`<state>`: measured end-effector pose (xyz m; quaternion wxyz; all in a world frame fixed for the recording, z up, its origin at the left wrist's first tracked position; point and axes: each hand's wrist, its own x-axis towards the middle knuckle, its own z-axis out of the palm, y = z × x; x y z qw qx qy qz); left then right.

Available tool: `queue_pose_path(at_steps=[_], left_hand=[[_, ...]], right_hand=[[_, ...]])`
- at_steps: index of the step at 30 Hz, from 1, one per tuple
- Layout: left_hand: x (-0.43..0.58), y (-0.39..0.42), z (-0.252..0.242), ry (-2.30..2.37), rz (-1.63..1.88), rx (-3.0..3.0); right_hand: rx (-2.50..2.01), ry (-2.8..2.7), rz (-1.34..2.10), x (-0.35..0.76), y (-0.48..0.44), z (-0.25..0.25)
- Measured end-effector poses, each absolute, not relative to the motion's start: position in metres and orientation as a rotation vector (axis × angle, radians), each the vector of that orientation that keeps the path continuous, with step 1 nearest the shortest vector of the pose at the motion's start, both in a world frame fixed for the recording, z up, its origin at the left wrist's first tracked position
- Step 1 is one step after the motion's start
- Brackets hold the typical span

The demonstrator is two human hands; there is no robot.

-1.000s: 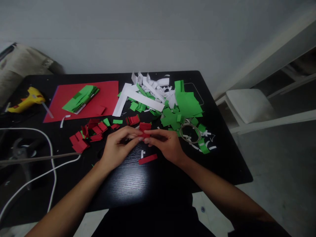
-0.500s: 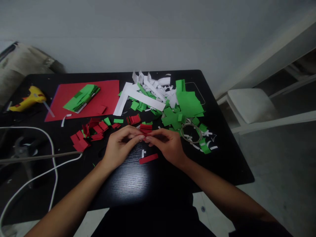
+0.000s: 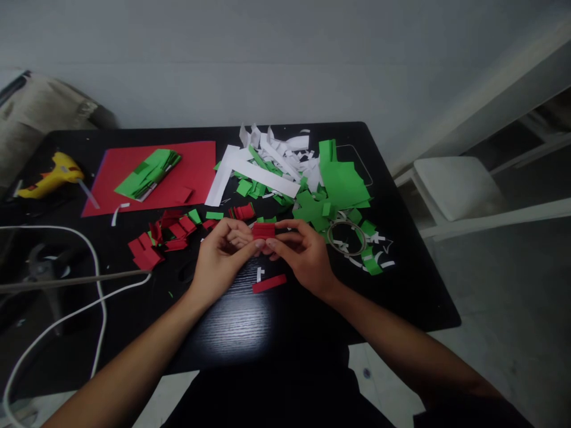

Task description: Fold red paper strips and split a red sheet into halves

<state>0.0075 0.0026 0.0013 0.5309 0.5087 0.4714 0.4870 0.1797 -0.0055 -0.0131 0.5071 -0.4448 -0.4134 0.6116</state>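
My left hand (image 3: 220,258) and my right hand (image 3: 300,252) meet over the middle of the black table (image 3: 232,333). Both pinch a small folded red paper piece (image 3: 263,230) between their fingertips, a little above the tabletop. Just below the hands lie a red paper strip (image 3: 269,283) and a tiny white scrap (image 3: 259,274). To the left of my left hand sits a heap of folded red pieces (image 3: 156,239), and another small red folded piece (image 3: 243,211) lies just beyond the hands.
A red sheet (image 3: 196,166) carries a stack of green strips (image 3: 147,173). White strips (image 3: 263,169) and green cuttings (image 3: 339,187) pile up at the back. A tape ring (image 3: 345,238) lies right of my hands. A yellow glue gun (image 3: 49,177) and white cable (image 3: 96,279) are on the left.
Both hands have lifted the red folded piece slightly and turned it so its pleated face shows more between the fingertips. The camera has shifted a little.
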Motion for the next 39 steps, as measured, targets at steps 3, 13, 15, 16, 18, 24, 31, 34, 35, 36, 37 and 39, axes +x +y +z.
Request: queue_pose_path(at_steps=[3, 13, 15, 16, 18, 24, 31, 34, 35, 36, 37, 39], left_hand=[[0.007, 0.002, 0.000, 1.124, 1.152, 1.205], [0.008, 0.004, -0.002, 1.091, 1.163, 1.196], [0.007, 0.004, -0.002, 1.090, 1.165, 1.195], [0.007, 0.004, -0.002, 1.091, 1.165, 1.196], [0.007, 0.005, -0.003, 1.094, 1.163, 1.203], [0.003, 0.005, 0.000, 1.081, 1.087, 1.318], [0.000, 0.005, 0.002, 1.050, 1.038, 1.330], [-0.002, 0.005, 0.003, 1.054, 1.033, 1.330], [-0.002, 0.006, 0.003, 1.053, 1.029, 1.334], [-0.002, 0.006, 0.003, 1.054, 1.027, 1.338], [-0.003, 0.006, 0.003, 1.056, 1.026, 1.345], [-0.002, 0.005, 0.003, 1.064, 1.025, 1.372]], right_hand=[[-1.080, -1.022, 1.459, 0.180, -0.005, -0.014], [-1.061, -1.040, 1.439, 0.180, -0.005, -0.019], [-1.054, -1.059, 1.433, 0.181, -0.005, -0.019], [-1.050, -1.070, 1.430, 0.181, -0.005, -0.020], [-1.034, -1.096, 1.429, 0.181, -0.005, -0.019], [-0.979, -1.137, 1.404, 0.182, -0.004, -0.017], [-0.967, -1.044, 1.518, 0.185, 0.001, -0.017], [-0.967, -1.009, 1.570, 0.187, 0.002, -0.015], [-0.967, -1.003, 1.580, 0.187, 0.002, -0.014], [-0.972, -1.003, 1.579, 0.187, 0.002, -0.014], [-0.980, -1.010, 1.569, 0.187, 0.002, -0.014], [-0.998, -1.033, 1.531, 0.186, 0.001, -0.014]])
